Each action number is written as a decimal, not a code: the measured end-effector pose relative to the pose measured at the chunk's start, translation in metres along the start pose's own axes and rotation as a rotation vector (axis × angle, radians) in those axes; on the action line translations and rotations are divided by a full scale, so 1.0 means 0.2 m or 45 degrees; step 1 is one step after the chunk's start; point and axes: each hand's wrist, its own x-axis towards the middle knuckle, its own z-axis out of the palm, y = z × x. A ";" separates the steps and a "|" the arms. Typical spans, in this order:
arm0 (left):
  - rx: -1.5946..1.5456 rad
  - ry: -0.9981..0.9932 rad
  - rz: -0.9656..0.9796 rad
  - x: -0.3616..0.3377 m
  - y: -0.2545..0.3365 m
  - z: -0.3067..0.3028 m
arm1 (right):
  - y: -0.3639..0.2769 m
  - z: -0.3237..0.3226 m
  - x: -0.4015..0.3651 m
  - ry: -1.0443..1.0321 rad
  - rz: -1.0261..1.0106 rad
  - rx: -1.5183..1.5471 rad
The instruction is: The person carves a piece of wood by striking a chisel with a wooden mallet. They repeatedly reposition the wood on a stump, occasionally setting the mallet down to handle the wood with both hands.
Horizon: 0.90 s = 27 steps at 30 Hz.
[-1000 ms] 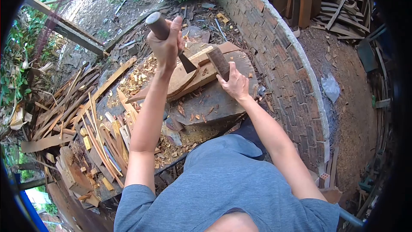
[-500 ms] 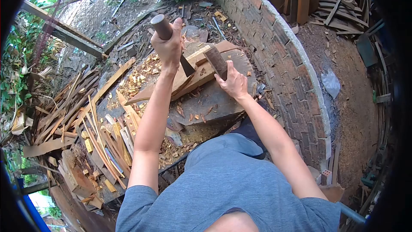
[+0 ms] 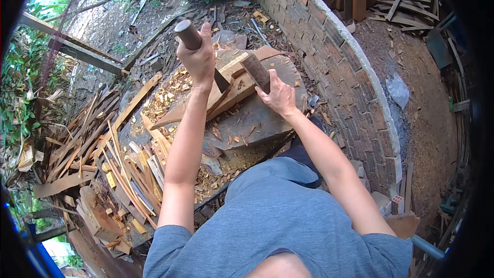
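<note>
My left hand (image 3: 197, 62) is wrapped round the thick round wooden handle (image 3: 188, 34) of a hatchet, its butt end pointing up towards me. Below the fist, the hatchet's dark blade (image 3: 222, 82) lies against a long, angled piece of wood (image 3: 229, 98). My right hand (image 3: 279, 96) grips the brown upright end (image 3: 256, 73) of that wood, thumb along its side. Under the workpiece is a broad chopping block (image 3: 252, 134) with a weathered grey top, scattered with chips.
Yellow wood chips (image 3: 167, 92) lie left of the block, beside a heap of offcuts and strips (image 3: 134, 175). A curved brick wall (image 3: 355, 92) runs along the right, with a plastic bag (image 3: 397, 91) beyond it. Wire netting (image 3: 98, 15) hangs at the upper left.
The view has shifted slightly. Both hands keep their grips, and the hatchet blade stays at the wood, sitting a little lower against it.
</note>
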 end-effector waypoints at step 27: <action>0.097 0.038 0.180 -0.05 0.04 -0.02 | -0.01 -0.01 0.00 -0.007 0.033 -0.022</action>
